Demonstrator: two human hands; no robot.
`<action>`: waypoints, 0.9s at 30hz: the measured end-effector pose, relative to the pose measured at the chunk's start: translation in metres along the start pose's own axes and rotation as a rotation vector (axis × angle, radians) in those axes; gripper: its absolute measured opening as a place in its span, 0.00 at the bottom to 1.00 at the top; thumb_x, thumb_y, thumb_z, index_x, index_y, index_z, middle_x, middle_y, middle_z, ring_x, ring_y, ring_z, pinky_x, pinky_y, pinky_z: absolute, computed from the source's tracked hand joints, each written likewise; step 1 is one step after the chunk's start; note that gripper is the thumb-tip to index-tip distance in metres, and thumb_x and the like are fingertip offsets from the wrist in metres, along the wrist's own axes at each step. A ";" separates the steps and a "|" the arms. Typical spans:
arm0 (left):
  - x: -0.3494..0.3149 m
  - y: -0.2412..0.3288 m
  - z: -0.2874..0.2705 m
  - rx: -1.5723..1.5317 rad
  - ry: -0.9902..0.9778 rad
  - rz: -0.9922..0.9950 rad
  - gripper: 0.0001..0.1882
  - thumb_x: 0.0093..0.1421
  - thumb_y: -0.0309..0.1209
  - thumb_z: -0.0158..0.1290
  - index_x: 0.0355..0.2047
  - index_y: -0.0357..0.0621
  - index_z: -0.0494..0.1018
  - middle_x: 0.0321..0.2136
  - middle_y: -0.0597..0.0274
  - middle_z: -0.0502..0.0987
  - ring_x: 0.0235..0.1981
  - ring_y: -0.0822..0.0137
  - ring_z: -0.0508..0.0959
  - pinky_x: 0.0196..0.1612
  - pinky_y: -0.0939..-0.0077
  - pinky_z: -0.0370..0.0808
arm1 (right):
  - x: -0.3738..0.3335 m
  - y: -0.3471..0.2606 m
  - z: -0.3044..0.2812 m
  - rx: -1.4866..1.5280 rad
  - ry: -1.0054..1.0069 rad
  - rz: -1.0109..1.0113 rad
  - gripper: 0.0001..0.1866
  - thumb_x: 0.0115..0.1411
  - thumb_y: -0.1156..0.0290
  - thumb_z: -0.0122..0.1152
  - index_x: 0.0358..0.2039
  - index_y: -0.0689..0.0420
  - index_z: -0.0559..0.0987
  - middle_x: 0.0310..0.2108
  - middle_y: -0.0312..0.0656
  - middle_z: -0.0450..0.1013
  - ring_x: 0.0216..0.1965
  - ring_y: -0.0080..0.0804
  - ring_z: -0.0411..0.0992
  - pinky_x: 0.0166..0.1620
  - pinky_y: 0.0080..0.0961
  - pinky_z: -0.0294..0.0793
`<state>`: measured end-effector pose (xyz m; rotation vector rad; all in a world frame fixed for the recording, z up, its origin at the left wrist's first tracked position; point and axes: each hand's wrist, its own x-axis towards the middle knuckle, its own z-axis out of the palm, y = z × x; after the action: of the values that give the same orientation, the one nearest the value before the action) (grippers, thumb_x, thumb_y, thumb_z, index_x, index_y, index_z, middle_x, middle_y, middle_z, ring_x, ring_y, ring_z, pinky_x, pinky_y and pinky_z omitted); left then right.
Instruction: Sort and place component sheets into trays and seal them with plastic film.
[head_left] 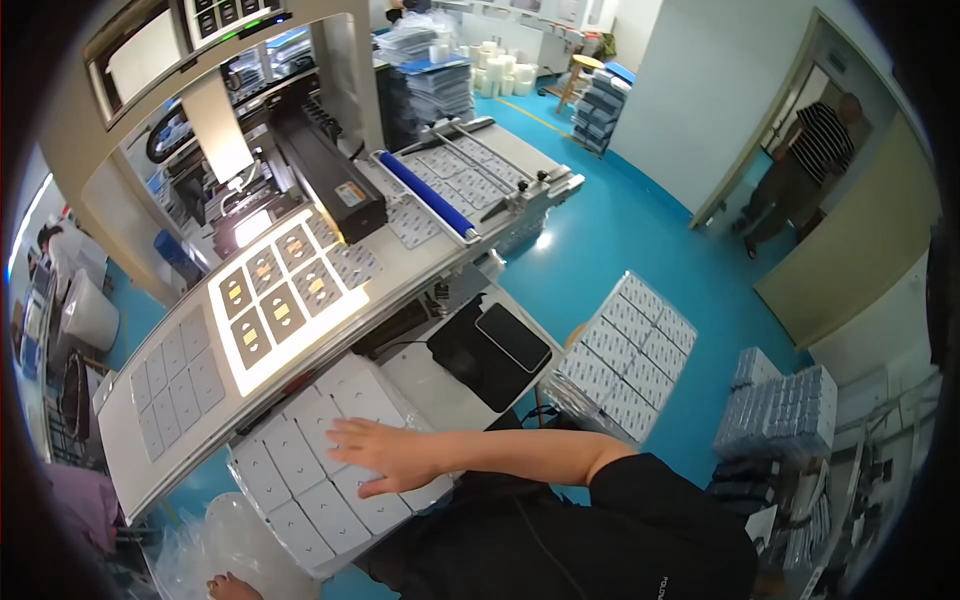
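My right hand (pixel 385 455) lies flat, fingers spread, on a stack of light grey panel sheets (pixel 310 500). The top sheet is divided into several rectangles with small dark marks, and clear plastic film shows at its edges. Only part of my left hand (pixel 232 587) shows at the bottom edge, beside a crumpled clear plastic bag (pixel 225 540); its grip cannot be made out. Beyond the stack, a machine bed (pixel 130 470) holds a grey panel sheet (pixel 180 380) and a brightly lit sheet with dark rectangles (pixel 280 295).
A blue roller (pixel 430 195) crosses the machine's far end. A phone (pixel 513 338) lies on a black pad right of the stack. Patterned sheets (pixel 630 350) stand further right. Wrapped stacks (pixel 780 410) sit by the right wall. A person (pixel 810 150) is at the doorway.
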<state>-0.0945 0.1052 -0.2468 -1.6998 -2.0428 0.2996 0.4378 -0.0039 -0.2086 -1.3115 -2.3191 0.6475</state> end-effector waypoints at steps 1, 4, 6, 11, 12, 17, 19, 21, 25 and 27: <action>-0.002 0.002 -0.011 -0.037 -0.059 -0.044 0.17 0.69 0.44 0.59 0.37 0.43 0.86 0.44 0.46 0.85 0.45 0.47 0.84 0.48 0.53 0.82 | -0.010 0.001 -0.011 0.131 0.095 0.035 0.41 0.71 0.51 0.66 0.73 0.66 0.65 0.78 0.63 0.53 0.82 0.60 0.43 0.80 0.51 0.47; -0.006 -0.005 -0.012 -0.093 -0.050 0.010 0.19 0.70 0.44 0.59 0.47 0.42 0.85 0.47 0.44 0.84 0.47 0.47 0.84 0.48 0.53 0.82 | -0.047 0.017 -0.066 0.293 0.287 0.163 0.33 0.70 0.57 0.70 0.67 0.62 0.74 0.66 0.58 0.73 0.70 0.52 0.70 0.68 0.40 0.72; -0.022 0.004 -0.016 -0.165 0.264 0.052 0.20 0.71 0.43 0.58 0.51 0.40 0.83 0.49 0.43 0.83 0.47 0.47 0.84 0.48 0.54 0.82 | -0.074 0.031 -0.120 0.185 0.417 0.284 0.25 0.69 0.61 0.71 0.62 0.59 0.80 0.56 0.51 0.81 0.54 0.42 0.81 0.57 0.35 0.80; -0.071 0.076 -0.098 -1.081 0.082 0.035 0.23 0.73 0.39 0.58 0.59 0.33 0.78 0.50 0.39 0.80 0.47 0.45 0.81 0.49 0.54 0.80 | -0.142 0.174 -0.222 0.080 0.936 0.501 0.12 0.72 0.69 0.68 0.51 0.62 0.84 0.43 0.38 0.83 0.45 0.27 0.81 0.50 0.24 0.81; -0.080 0.089 -0.119 -1.216 -0.060 0.003 0.22 0.73 0.38 0.58 0.58 0.31 0.78 0.50 0.39 0.80 0.46 0.45 0.81 0.49 0.54 0.80 | -0.144 0.188 -0.249 0.006 1.004 0.608 0.11 0.72 0.69 0.66 0.48 0.63 0.85 0.43 0.40 0.84 0.44 0.25 0.81 0.48 0.25 0.81; -0.095 0.136 -0.151 -0.934 -0.072 0.193 0.32 0.66 0.45 0.66 0.58 0.29 0.77 0.47 0.34 0.79 0.46 0.39 0.80 0.53 0.49 0.78 | -0.188 0.338 -0.334 -0.470 1.145 0.867 0.13 0.71 0.67 0.62 0.48 0.60 0.86 0.41 0.49 0.85 0.39 0.42 0.84 0.43 0.34 0.83; -0.099 0.138 -0.178 -0.793 -0.080 0.169 0.35 0.64 0.48 0.68 0.58 0.29 0.76 0.46 0.33 0.79 0.46 0.38 0.80 0.54 0.46 0.77 | -0.176 0.385 -0.339 -0.484 1.032 1.051 0.19 0.66 0.59 0.65 0.45 0.63 0.87 0.40 0.59 0.85 0.45 0.60 0.83 0.52 0.47 0.82; -0.092 0.146 -0.171 -0.756 -0.016 0.202 0.39 0.60 0.51 0.70 0.58 0.29 0.76 0.46 0.31 0.78 0.48 0.35 0.79 0.56 0.43 0.76 | -0.214 0.464 -0.355 -0.602 0.808 1.172 0.18 0.65 0.61 0.65 0.43 0.64 0.88 0.41 0.61 0.84 0.45 0.61 0.83 0.52 0.49 0.82; -0.078 0.153 -0.164 -0.733 0.014 0.256 0.38 0.60 0.49 0.71 0.57 0.29 0.75 0.48 0.33 0.78 0.49 0.37 0.79 0.55 0.45 0.76 | -0.242 0.515 -0.388 -0.808 0.225 1.353 0.15 0.66 0.63 0.63 0.38 0.63 0.89 0.39 0.58 0.85 0.39 0.56 0.85 0.39 0.52 0.83; -0.082 0.147 -0.181 -0.824 -0.301 0.072 0.37 0.59 0.47 0.72 0.57 0.29 0.74 0.50 0.34 0.78 0.50 0.38 0.79 0.56 0.47 0.77 | -0.180 0.494 -0.370 -0.593 0.303 1.359 0.15 0.62 0.66 0.62 0.37 0.65 0.89 0.42 0.61 0.84 0.44 0.59 0.84 0.45 0.50 0.83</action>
<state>0.1306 0.0340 -0.1731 -2.3032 -2.5333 -0.3466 1.0652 0.1373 -0.2092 -2.9636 -1.1036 0.0107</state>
